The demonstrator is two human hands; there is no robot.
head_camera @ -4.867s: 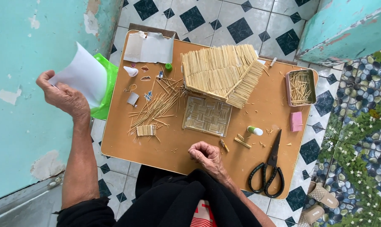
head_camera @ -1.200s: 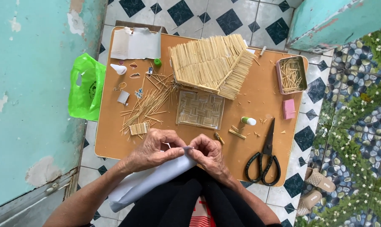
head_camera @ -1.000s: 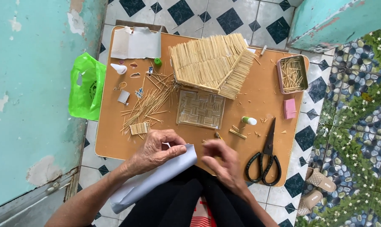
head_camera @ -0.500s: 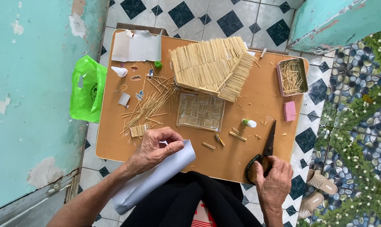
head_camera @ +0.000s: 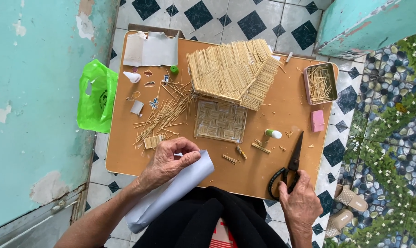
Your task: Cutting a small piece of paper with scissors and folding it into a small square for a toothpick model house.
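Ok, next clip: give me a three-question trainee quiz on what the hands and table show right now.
1. True or false: the left hand pinches a rolled white paper sheet.
2. Which thing does the right hand touch? A) pink rectangular block B) black-handled scissors C) green plastic bag
3. Fill in: the rectangular metal tin at the brown tabletop's far right holds thin wooden ____.

Key: 1 true; 2 B; 3 sticks.
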